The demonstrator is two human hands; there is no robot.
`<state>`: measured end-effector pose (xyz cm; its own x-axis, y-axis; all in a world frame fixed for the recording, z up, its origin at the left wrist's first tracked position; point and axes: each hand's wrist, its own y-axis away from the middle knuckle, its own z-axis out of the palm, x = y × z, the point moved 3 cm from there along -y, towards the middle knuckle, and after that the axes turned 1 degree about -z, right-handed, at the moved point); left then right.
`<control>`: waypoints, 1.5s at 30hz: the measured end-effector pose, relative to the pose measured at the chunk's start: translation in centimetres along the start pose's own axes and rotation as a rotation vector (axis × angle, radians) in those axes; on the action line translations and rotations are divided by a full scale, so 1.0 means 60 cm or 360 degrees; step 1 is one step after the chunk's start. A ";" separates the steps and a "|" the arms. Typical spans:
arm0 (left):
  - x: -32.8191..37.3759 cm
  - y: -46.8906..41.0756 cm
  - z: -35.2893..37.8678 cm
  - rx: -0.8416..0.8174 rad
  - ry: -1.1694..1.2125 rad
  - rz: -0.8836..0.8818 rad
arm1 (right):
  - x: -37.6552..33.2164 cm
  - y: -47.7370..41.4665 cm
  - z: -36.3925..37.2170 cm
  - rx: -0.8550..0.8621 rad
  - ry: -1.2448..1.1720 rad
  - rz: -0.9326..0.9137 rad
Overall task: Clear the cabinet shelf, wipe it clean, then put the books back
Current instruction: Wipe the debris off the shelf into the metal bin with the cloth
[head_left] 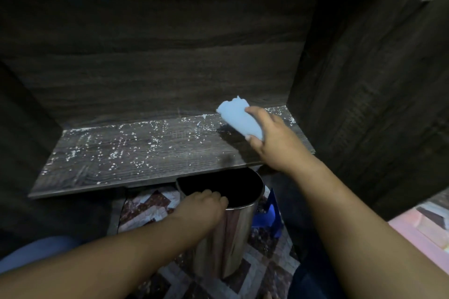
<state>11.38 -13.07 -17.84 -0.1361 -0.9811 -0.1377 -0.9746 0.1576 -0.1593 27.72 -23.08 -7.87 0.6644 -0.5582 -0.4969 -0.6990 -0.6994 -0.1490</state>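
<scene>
You are gripping a folded light-blue cloth point(239, 118) in your right hand point(274, 143), fingers and thumb curled round it, and pressing it on the right rear corner of the dark wood-grain cabinet shelf point(145, 153). Your left hand point(201, 206) is clasping the rim of a shiny cylindrical steel bin point(230, 238), which is standing on the floor with its mouth just under the shelf's front edge. No books are showing; the shelf is cleared and the wiping looks barely begun.

The main risk is the white crumbs point(155, 139). They are lying scattered over nearly the whole board, well to the left of the bin's mouth, so a fast or sideways sweep is likely sending them past the rim onto the patterned tiled floor point(143, 211). The bin is narrow and looks light, so a pull on its rim may be tipping it. Crumbs packed along the rear joint and in the corner against the cabinet's side wall point(364, 104) may be escaping a flat pass.

The shelf is a flat laminate board with a printed grain, smooth enough for grit to slide. The cloth looks soft and thick. The bin is polished and mirror-like, with a dark interior. The crumbs look dry, fine and loose.
</scene>
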 end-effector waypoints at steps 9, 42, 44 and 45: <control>0.022 0.012 0.011 0.0037 -0.0108 0.0155 | 0.110 0.011 0.003 -0.0124 0.0158 0.0265; -0.015 0.023 0.025 -0.0004 0.0138 0.0126 | 0.084 -0.042 0.069 -0.0059 0.0186 0.0319; -0.016 0.025 0.024 -0.0004 0.0132 0.0114 | 0.110 -0.044 0.061 -0.0024 0.0229 0.0475; -0.016 0.026 0.023 0.0001 0.0136 0.0112 | 0.120 -0.042 0.062 -0.0049 0.0256 0.0541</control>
<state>10.22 -11.71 -19.28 -0.2187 -0.9736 -0.0647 -0.9620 0.2263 -0.1530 33.29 -23.68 -14.25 0.4306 -0.8220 -0.3727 -0.8801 -0.4740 0.0285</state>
